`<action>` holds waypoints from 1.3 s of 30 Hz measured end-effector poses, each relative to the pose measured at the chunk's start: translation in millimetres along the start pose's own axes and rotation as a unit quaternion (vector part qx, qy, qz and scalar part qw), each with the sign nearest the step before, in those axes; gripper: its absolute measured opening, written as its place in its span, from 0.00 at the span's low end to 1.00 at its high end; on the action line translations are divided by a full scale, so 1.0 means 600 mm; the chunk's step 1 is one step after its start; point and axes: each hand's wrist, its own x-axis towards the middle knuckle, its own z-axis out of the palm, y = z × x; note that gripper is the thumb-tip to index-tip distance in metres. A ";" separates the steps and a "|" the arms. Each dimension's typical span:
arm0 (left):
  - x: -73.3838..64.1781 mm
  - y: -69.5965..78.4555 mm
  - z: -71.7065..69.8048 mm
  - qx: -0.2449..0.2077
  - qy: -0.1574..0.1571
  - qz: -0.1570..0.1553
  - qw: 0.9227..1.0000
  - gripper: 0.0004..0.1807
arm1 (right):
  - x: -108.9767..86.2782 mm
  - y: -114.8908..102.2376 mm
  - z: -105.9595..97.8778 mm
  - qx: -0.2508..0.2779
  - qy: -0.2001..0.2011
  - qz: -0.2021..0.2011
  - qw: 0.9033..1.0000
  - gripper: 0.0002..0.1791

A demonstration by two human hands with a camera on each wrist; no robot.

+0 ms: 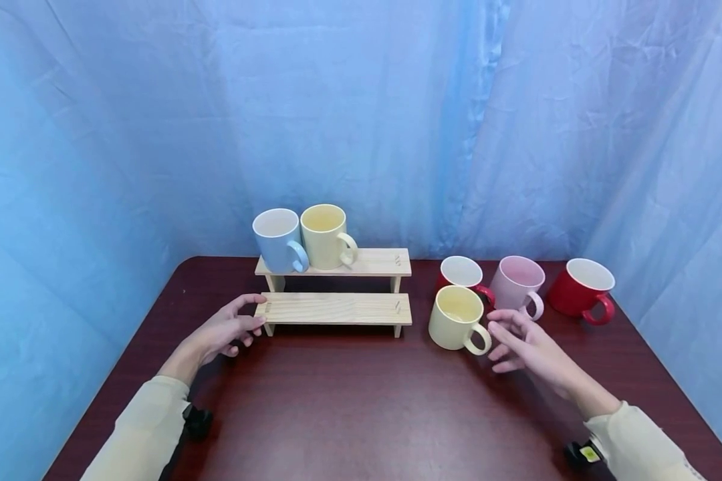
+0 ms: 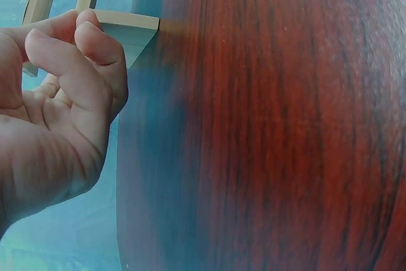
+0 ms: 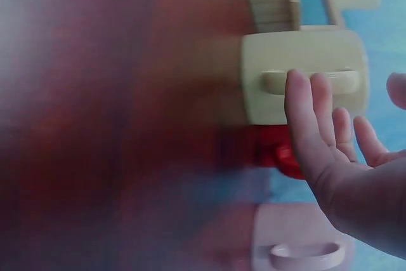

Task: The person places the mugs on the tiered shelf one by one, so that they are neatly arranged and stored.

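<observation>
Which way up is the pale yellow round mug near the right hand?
Upright: the pale yellow round mug stands base-down on the reddish-brown, wood-grained table, its opening facing up.

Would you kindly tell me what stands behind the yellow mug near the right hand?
In the head view, a red mug stands behind the yellow mug, its rim, white inside and some handle showing. There, its base and lower front are covered.

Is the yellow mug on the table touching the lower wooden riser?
Apart. The head view shows dark tabletop between the yellow mug and the right end of the lower wooden riser.
</observation>
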 end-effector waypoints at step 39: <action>0.003 0.001 -0.002 -0.010 -0.004 -0.004 1.000 0.29 | 0.013 0.025 0.006 0.095 -0.106 0.044 0.989 0.19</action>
